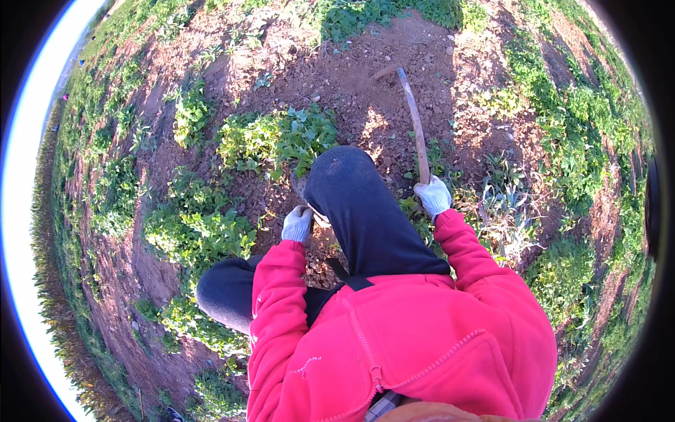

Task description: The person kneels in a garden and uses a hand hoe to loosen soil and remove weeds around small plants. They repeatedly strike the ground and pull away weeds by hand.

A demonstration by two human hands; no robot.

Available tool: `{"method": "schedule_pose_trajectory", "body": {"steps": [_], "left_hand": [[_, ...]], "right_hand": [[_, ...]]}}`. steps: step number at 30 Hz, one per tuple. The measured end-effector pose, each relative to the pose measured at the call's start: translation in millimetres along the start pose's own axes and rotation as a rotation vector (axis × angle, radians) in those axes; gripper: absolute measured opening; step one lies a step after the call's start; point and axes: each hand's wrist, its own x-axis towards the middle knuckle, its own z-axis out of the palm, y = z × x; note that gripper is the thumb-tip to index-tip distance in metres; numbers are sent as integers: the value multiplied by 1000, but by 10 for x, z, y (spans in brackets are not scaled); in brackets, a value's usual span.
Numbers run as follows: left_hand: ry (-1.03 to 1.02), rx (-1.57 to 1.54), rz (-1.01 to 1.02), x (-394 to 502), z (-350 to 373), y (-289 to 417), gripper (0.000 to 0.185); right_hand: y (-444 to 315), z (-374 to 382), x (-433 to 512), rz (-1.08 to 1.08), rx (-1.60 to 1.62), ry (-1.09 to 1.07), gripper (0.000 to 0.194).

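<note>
My right hand (pixel 433 197), in a white knitted work glove, is closed around the lower end of a long wooden handle. This handle belongs to a hand hoe (pixel 414 111), whose curved, earth-coloured head points left over the bare soil. My left hand (pixel 298 223), gloved the same way, is low beside my raised knee, close to my foot; its fingers are bent, and whether they hold something cannot be made out. Leafy green plants (pixel 279 137) grow just beyond the knee.
Loose brown soil (pixel 337 79) with small stones lies in front. More leafy plants (pixel 200 232) stand at the left. Dry, greyish weeds (pixel 506 205) are to the right of my right hand. Green rows run along both sides, and a dark object shows at the right rim.
</note>
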Motion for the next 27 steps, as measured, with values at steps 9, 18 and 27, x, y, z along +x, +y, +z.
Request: {"method": "schedule_pose_trajectory", "body": {"steps": [9,18,27], "left_hand": [[-15,39,-61,-25,-21,-49,39],[47,60,-26,-69,-34,-3,37],[71,104,14,-91,-3,-9,37]], "right_hand": [[-607,215,767,-125,49,313,36],[-158,629,715,-38,-309,-2,40],[112,485,531,265,815,-357,17]]}}
